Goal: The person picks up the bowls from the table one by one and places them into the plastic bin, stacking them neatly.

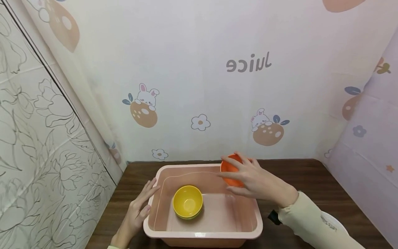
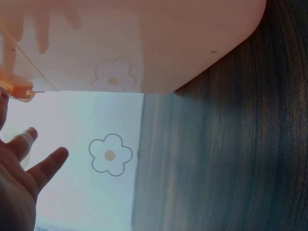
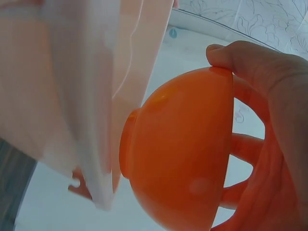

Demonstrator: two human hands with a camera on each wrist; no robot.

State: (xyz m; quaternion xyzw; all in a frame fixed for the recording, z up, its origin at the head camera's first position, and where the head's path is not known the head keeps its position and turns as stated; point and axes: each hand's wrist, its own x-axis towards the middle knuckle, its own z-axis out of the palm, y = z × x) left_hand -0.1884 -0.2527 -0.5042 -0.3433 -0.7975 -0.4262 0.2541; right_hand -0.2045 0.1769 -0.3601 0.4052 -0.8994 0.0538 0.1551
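My right hand (image 1: 259,181) grips an orange bowl (image 3: 183,149) by its rim, fingers spread across the mouth and thumb on the edge. The bowl is tilted on its side over the back right part of a pink plastic basin (image 1: 202,234). Inside the basin, toward its left, sits a yellow bowl (image 1: 188,202), mouth up; a greenish edge shows beneath it. With fingers extended, my left hand (image 1: 135,211) rests on the basin's left rim. In the left wrist view, part of that hand shows beside the basin's outer wall.
The basin stands on a dark wood-grain table (image 1: 295,173). A white round object (image 1: 337,223) lies at the right, partly hidden by the right sleeve. Behind the table hangs a printed curtain (image 1: 202,86); a flower-patterned panel (image 1: 46,155) stands on the left.
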